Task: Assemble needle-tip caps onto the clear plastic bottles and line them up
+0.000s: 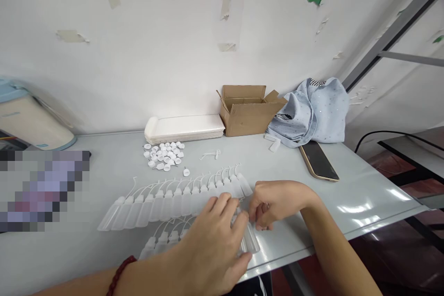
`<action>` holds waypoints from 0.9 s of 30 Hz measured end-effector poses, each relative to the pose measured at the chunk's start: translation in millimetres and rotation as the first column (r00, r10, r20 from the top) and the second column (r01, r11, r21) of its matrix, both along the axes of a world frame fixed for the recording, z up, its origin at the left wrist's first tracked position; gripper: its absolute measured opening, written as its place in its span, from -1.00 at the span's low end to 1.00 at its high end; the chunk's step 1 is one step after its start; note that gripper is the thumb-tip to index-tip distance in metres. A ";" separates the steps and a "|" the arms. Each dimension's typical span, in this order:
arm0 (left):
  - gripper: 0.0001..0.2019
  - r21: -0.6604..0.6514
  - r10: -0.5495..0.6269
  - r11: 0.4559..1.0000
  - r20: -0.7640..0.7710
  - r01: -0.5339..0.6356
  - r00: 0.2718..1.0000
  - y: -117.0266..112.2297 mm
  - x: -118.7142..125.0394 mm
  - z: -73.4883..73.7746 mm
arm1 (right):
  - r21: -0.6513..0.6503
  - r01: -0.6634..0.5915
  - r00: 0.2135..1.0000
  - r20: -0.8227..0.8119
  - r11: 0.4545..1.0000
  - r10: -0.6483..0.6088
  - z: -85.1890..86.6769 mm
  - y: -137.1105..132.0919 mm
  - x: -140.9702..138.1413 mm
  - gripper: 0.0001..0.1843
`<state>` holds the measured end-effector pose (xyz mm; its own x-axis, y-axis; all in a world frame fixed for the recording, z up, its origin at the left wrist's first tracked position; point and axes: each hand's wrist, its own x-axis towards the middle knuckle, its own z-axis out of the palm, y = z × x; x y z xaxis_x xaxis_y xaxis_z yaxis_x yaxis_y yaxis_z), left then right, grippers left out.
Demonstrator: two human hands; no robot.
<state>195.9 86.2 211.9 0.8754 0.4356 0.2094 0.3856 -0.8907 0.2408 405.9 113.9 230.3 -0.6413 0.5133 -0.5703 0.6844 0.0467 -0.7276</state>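
A long row of small clear squeeze bottles (166, 201) with thin white tubes lies on the grey table (347, 194). A second, shorter row of bottles (163, 240) lies nearer me, partly under my left hand. My left hand (215, 240), with a red cord bracelet on the wrist, rests fingers spread on the right end of those bottles. My right hand (274, 203) is curled, pinching a small clear part I cannot make out beside the left fingertips. A heap of white caps (164, 153) sits behind the rows.
A stack of white trays (185, 128) and an open cardboard box (248, 110) stand against the wall. A light blue cloth bag (314, 111) and a dark phone (318, 161) lie at the right. A pale container (31, 120) stands far left. The table edge runs close on the right.
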 end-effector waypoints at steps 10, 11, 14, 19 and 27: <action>-0.77 -0.062 0.243 0.969 0.091 -0.238 0.966 67.8 -24.1 14.2 | 0.126 0.357 0.932 -0.111 0.926 -0.345 11.9 4.0 17.6 -0.78; -0.76 -0.064 0.274 0.961 0.060 -0.270 0.960 77.3 -25.0 14.7 | 0.185 0.430 0.901 -0.141 0.883 -0.410 11.4 6.1 18.9 -0.76; -0.74 -0.071 0.347 0.934 -0.042 -0.349 0.937 103.4 -24.7 15.2 | 0.493 0.568 0.806 -0.171 0.659 -0.567 4.4 15.2 22.5 -0.73; -0.76 -0.062 0.354 0.931 -0.091 -0.360 0.931 127.0 -11.0 11.9 | 0.860 0.434 0.654 -0.095 0.270 -0.750 -15.5 34.4 38.8 -0.79; -0.76 -0.070 0.409 0.903 -0.162 -0.424 0.898 132.0 19.9 1.6 | 0.921 0.291 0.509 0.079 0.257 -0.857 -28.8 41.3 69.4 -0.46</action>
<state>215.8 218.2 213.5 0.6258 0.7792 0.0343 0.7524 -0.6147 0.2367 475.3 155.3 201.5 0.2853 0.9361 0.2056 0.9513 -0.2504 -0.1799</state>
